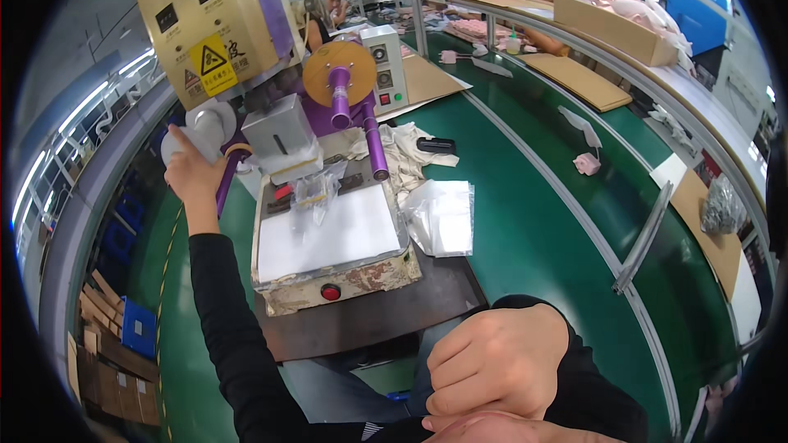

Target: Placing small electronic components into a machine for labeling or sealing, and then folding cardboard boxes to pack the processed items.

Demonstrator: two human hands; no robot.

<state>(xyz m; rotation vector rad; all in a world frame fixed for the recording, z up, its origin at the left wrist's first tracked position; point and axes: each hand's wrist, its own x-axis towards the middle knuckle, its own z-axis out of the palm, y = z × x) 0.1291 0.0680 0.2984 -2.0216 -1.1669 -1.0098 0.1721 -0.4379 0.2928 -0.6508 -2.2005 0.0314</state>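
My left arm reaches forward in a black sleeve, and my left hand (194,174) is at a white round part (211,123) on the left side of a stamping machine (205,16). Its index finger is stretched out against that part, with the thumb apart. Close to the lower edge, my right hand (501,357) is curled into a fist; its palm is hidden, and nothing shows in it. Between my arms lies the machine's bed with a white sheet (328,230). Clear plastic film (318,190) hangs under the grey metal head (281,135).
A red button (330,292) is on the bed's front. White plastic bags (443,217), a crumpled cloth (402,152) and a black object (436,146) lie to the right. Beyond are a green conveyor (542,148) with a pink piece (586,164), metal rails and other people.
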